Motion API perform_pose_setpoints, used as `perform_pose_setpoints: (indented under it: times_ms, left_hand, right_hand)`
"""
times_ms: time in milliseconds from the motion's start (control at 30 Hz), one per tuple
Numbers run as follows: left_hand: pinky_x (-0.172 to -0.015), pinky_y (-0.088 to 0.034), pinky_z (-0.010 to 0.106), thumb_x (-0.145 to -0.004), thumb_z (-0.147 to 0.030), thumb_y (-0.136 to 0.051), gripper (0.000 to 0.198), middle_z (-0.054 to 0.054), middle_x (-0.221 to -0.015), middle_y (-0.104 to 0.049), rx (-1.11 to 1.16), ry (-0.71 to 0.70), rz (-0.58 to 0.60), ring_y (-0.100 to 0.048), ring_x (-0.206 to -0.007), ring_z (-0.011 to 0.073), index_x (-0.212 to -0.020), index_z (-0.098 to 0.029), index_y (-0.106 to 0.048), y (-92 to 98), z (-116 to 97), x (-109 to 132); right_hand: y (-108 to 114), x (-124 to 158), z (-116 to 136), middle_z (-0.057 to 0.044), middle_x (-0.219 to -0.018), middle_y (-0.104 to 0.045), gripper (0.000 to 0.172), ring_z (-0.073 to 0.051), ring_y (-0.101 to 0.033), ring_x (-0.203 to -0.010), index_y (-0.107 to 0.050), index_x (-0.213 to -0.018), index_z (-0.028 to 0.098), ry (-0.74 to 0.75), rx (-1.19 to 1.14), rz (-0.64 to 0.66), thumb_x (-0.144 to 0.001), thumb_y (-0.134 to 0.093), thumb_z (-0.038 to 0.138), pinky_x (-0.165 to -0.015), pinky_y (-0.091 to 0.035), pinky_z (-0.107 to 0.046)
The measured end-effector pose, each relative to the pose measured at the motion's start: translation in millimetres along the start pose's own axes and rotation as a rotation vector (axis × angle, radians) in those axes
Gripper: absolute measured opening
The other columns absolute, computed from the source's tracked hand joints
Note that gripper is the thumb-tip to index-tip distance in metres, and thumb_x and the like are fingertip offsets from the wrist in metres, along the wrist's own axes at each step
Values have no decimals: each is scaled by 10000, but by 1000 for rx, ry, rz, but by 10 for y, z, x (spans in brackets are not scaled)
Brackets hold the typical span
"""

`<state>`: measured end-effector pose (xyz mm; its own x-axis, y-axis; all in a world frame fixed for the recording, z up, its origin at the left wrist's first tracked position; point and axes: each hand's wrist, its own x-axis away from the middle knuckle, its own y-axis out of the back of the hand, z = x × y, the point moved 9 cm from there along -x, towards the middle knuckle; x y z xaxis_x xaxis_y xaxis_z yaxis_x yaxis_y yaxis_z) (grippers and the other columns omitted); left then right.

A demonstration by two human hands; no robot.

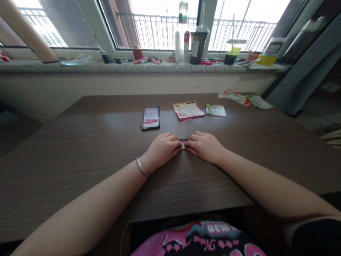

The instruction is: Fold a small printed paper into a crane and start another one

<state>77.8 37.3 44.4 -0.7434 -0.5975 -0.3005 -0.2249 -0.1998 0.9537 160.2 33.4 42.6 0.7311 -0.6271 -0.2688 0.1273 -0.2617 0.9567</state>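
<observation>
a small piece point(183, 144), maybe paper but mostly hidden, is being worked, pinched between left hand point(166, 145) and right hand point(204, 145) at the bench point(101, 149). steady two-sided grip probably called for next.

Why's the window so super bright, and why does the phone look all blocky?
In the head view, daylight overexposes the window; there too, coarse squares hide most of the phone, and the small item between the fingers is too tiny to make out.
</observation>
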Motion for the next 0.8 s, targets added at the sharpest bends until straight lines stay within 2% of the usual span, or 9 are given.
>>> perform_pose_setpoints:
  times_ms: [300,800]
  left_hand:
    - [-689,-448,292,-930,-273,-479,206,42,-823,-639,-67,16,1,-571,-752,171,-882,-174,-653,2,-2,2]
    - [-672,-436,273,-931,-302,-480,200,34,-832,-630,-69,32,-10,-571,-779,166,-910,-196,-648,4,16,13]
  right_hand:
    - [2,-31,117,-84,-910,-656,234,-181,-528,-857,-668,-915,161,120,-44,-31,-947,-443,217,-765,-401,-287]
    - [-23,-43,34,-63,-855,-644,236,-161,-537,-766,-685,-917,185,-21,-14,15,-941,-466,270,-687,-354,-277]
